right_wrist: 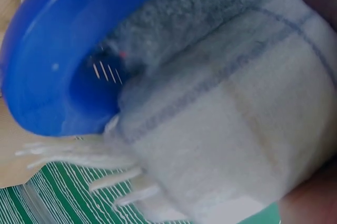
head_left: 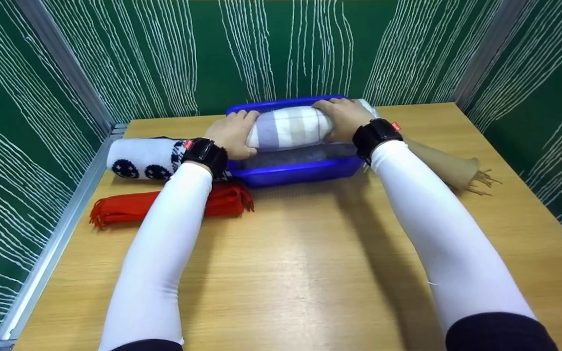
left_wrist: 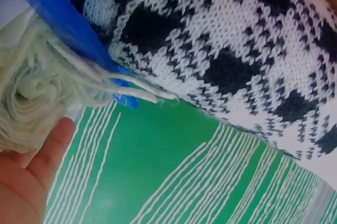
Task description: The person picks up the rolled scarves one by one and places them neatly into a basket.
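Note:
A rolled plaid scarf [head_left: 288, 127] in white, lilac and beige lies lengthwise over a blue plastic basket [head_left: 300, 171]. My left hand [head_left: 232, 132] grips its left end, and my right hand [head_left: 344, 119] grips it toward the right end. In the left wrist view the left fingers touch the cream coiled end of the scarf [left_wrist: 31, 87], whose fringe hangs over the basket rim. The right wrist view shows the scarf [right_wrist: 221, 129] beside a grey fuzzy cloth [right_wrist: 184, 13] inside the basket. Part of the right hand is out of that frame.
Left of the basket lie a white and black patterned knit roll [head_left: 147, 158] and a folded red fringed scarf [head_left: 130, 208]. To the right is a tan fringed scarf roll [head_left: 444, 163]. Green walls with white lines bound the wooden table [head_left: 291, 273] on three sides.

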A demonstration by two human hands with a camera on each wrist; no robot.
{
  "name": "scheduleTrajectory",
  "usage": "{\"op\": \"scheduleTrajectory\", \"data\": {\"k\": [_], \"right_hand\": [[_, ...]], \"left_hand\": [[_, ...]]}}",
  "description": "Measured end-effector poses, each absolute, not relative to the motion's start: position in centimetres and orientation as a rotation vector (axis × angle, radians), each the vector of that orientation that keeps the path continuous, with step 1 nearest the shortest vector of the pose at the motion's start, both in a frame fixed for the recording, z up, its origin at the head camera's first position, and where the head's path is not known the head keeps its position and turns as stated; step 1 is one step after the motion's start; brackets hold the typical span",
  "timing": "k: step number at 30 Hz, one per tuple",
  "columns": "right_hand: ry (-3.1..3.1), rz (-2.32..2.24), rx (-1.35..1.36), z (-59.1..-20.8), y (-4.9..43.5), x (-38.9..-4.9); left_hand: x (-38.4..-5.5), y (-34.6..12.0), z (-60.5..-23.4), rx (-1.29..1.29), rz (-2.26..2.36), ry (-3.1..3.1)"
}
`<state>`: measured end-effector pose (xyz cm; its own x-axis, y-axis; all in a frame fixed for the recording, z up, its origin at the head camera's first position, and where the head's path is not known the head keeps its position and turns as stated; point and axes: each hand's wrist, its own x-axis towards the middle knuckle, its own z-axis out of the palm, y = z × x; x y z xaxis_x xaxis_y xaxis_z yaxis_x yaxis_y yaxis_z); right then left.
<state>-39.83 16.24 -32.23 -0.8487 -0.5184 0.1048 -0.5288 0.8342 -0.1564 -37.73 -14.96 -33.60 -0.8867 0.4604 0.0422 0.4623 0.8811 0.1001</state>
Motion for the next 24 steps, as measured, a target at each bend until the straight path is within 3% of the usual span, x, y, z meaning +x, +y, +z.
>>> {"op": "scheduleTrajectory", "data": {"k": [13,24], "right_hand": [[-3.086,0.247,0.792,-30.4,18.2,-38.7],[-3.016,0.141,0.813,-31.2,18.2,-39.1]], "left_hand": [[-37.7,-14.7,-33.4,-0.685,-0.194,-3.072],[-38.0,-14.7,-33.6,-0.656,-0.236,-3.067]]}}
